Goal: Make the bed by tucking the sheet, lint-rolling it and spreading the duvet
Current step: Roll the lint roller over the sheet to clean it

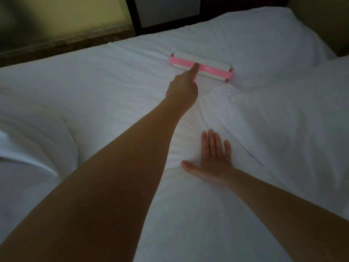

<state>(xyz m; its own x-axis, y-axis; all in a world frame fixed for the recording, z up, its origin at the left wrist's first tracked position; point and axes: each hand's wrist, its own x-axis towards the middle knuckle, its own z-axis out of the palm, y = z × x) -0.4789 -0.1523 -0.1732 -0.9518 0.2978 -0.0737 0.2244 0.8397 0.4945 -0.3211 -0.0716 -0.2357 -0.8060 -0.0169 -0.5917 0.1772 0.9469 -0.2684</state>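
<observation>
**Lint-Rolling the Sheet: Hand Positions**

1. Tool location. The lint roller (202, 66) lies with its wide white drum flat on the sheet (113, 76), far across the bed and just short of the pillow (264, 44). The pink frame spans the drum from end to end.

2. Left hand (182, 89). My arm is at full reach. I grip the pink handle, which is mostly hidden under my fist, and my index finger (193, 69) lies straight along it up to the frame. I judge that this finger presses the drum down so that it makes even contact and steers straight.

3. Right hand (213, 159). It rests palm down, fingers straight and thumb spread, holding nothing. It presses on bunched white bedding near me. I cannot tell whether this is sheet or duvet. I judge that it props my lean and pins the fabric against the roller's drag.

4. Markings. No brand, label or writing is readable on the roller or the linen.
</observation>
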